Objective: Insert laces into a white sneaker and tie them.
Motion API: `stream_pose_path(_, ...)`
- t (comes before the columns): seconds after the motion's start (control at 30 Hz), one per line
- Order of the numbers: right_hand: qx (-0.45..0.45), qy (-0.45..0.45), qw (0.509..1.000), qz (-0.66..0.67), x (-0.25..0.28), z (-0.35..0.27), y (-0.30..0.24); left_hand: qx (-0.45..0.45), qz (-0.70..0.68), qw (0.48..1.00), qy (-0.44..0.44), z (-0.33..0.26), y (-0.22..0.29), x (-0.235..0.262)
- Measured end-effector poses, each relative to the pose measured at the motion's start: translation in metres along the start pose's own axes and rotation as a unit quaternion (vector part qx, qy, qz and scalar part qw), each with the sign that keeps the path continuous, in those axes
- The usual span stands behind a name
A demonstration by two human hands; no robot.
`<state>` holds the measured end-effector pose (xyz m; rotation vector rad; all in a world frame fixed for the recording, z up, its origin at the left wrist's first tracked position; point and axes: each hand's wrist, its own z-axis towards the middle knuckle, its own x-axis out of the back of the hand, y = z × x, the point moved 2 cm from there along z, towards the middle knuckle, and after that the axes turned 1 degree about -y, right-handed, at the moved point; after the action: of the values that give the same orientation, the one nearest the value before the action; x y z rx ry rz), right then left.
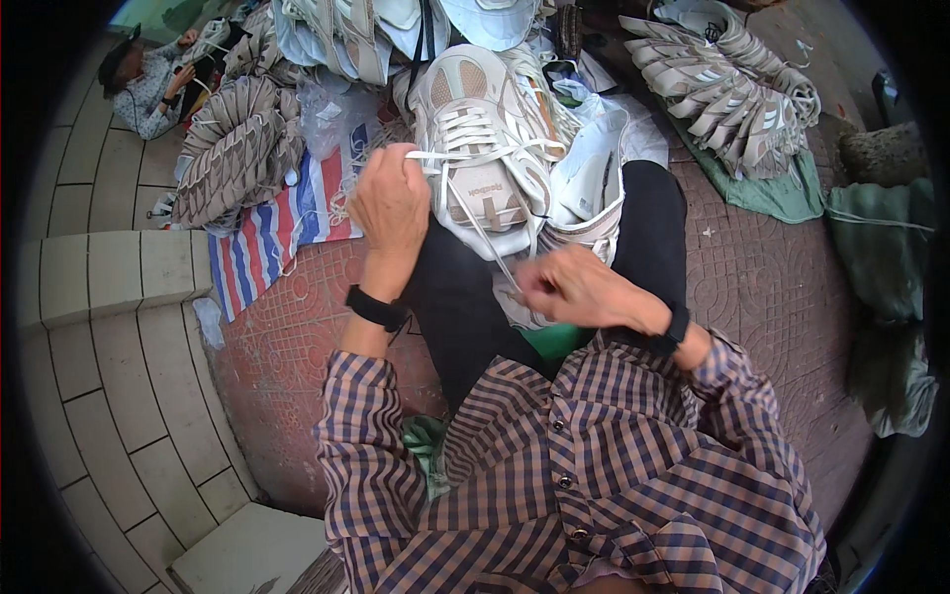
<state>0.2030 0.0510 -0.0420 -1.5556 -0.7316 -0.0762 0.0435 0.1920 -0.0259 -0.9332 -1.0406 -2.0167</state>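
A beige and white sneaker (475,109) rests in front of me at my knees, its tongue end toward me. White shoelace (465,127) crosses the eyelets in several rows. My left hand (391,193) is closed beside the shoe's left edge, pinching a stretch of lace that runs across the tongue. Lower down, my right hand (579,287) is closed on another length of lace, pulled taut toward me from the shoe; its fingertips are slightly blurred. Against the sneaker's right side lies a second shoe (589,188), its pale inside showing.
Rows of similar shoes stand at the right (727,94), the left (237,148) and the far edge (396,30). A striped plastic sheet (262,247) lies left. Green sacks (881,247) sit at far right. Tiled steps (124,267) rise at left, where another person (148,94) handles a shoe.
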Motion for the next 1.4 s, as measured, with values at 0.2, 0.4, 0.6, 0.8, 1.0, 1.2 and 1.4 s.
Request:
stream_pose_path(0.2,0.081,-0.115,0.99,-0.005,0.008,-0.023,-0.003,0.074,-0.173,0.982,0.015,-0.021,0.009,-0.006)
stream_pose_path(0.4,0.099,0.35,0.894,-0.26,0.046,0.054,0.006,0.271,-0.453,0.801,-0.282,-0.051,0.057,-0.018)
stream_pose_path(0.6,0.14,0.36,0.856,-0.343,0.054,0.074,0.009,0.367,-0.564,0.684,-0.284,-0.052,0.07,-0.035)
stream_pose_path(0.8,0.009,0.316,0.863,-0.394,0.07,0.058,0.046,0.358,-0.561,0.692,-0.279,-0.055,0.063,-0.047)
stream_pose_path(1.0,-0.011,0.396,0.917,-0.04,0.072,0.059,0.049,0.284,-0.744,0.576,-0.184,-0.057,0.036,0.0)
stream_pose_path(1.2,0.055,0.356,0.933,-0.03,0.052,0.066,0.035,0.207,-0.854,0.47,-0.086,-0.073,-0.039,0.1)
stream_pose_path(1.4,0.037,0.28,0.94,-0.193,-0.001,0.04,0.009,0.016,-0.213,0.974,-0.071,-0.069,-0.085,0.107)
